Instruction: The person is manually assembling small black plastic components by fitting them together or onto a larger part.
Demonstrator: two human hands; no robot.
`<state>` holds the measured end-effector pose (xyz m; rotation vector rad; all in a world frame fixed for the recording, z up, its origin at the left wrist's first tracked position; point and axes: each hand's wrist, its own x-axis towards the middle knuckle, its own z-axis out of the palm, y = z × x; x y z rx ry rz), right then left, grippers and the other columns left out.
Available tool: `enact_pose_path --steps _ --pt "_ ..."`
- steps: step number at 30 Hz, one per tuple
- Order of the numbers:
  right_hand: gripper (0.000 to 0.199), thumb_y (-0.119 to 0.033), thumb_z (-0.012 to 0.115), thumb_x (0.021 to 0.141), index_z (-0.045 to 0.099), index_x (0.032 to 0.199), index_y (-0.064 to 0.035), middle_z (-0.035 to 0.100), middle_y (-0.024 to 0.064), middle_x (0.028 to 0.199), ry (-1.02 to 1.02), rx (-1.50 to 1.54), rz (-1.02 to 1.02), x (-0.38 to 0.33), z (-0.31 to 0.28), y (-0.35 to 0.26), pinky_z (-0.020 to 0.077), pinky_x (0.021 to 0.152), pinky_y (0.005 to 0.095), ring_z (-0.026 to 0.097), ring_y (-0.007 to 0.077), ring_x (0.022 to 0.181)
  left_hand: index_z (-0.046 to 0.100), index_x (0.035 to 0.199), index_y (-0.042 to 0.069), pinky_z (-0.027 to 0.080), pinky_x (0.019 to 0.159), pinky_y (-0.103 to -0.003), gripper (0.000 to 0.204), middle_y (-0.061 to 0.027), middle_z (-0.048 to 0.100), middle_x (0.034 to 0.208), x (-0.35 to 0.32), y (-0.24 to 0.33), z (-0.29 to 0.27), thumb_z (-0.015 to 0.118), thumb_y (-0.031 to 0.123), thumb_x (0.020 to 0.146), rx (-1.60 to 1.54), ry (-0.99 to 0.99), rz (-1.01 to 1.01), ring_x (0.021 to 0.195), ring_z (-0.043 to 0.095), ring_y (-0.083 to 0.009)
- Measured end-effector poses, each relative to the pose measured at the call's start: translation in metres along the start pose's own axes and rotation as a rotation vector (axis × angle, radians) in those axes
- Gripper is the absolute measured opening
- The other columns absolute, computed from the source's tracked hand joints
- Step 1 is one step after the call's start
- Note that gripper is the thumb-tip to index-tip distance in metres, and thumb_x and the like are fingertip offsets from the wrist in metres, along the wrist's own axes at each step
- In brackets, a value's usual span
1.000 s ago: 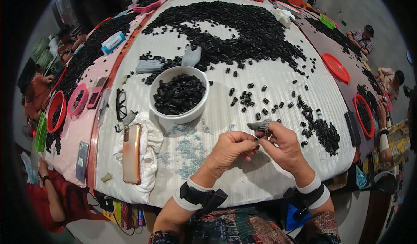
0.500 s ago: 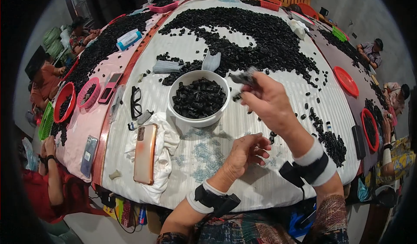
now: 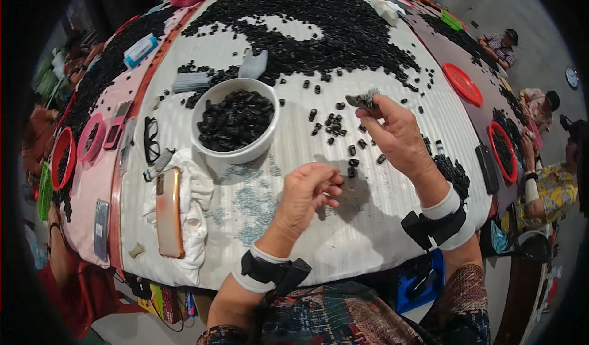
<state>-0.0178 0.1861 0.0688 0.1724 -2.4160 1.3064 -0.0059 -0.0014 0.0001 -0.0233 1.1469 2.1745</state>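
Note:
My right hand point(image 3: 399, 127) is raised over the table, pinching a dark clump with fine grey, bristly bits point(image 3: 364, 100). Its exact kind is unclear. Below and to the left, my left hand point(image 3: 307, 191) has its fingers curled in; anything between the fingertips is hidden. Several loose small black parts point(image 3: 334, 125) lie on the white cloth between and beyond my hands. To the left stands a white bowl point(image 3: 245, 156) filled with black parts point(image 3: 236, 121). Tiny pale bluish bits point(image 3: 254, 207) are scattered in front of the bowl.
A large spread of black parts point(image 3: 331, 32) covers the far table. At left lie a phone point(image 3: 169, 213) on a white cloth point(image 3: 196, 197), glasses point(image 3: 151, 139) and grey fabric pieces point(image 3: 191, 81). A black-part pile point(image 3: 454, 176) sits at right. People work along both sides.
The view has shifted, so the table things sit further left. My right hand has moved away from the bowl's rim with the clump, uncovering loose black parts. My left hand's fingers have drawn closer together.

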Motion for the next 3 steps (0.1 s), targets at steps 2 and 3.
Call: enact_pose_path --steps 2,3 --pt "0.014 -0.004 0.056 0.083 0.053 0.093 0.0037 0.064 0.0131 0.08 -0.098 -0.278 0.06 -0.015 -0.016 0.009 0.0491 0.068 0.026 0.064 0.0177 0.076 0.059 0.091 0.0 0.053 0.054 -0.029 0.018 -0.0086 0.062 0.082 0.002 -0.002 -0.004 0.059 0.017 0.084 -0.019 0.013 0.07 0.067 0.061 -0.0142" --pt "0.019 -0.007 0.058 0.083 0.056 0.101 0.001 0.065 0.0109 0.083 -0.047 -0.256 0.014 -0.024 -0.017 0.021 0.0493 0.068 0.0267 0.065 0.021 0.079 0.059 0.092 0.001 0.054 0.057 -0.028 0.018 -0.009 0.062 0.083 0.005 -0.004 -0.007 0.06 0.017 0.084 -0.013 -0.007 0.076 0.07 0.062 -0.0152"
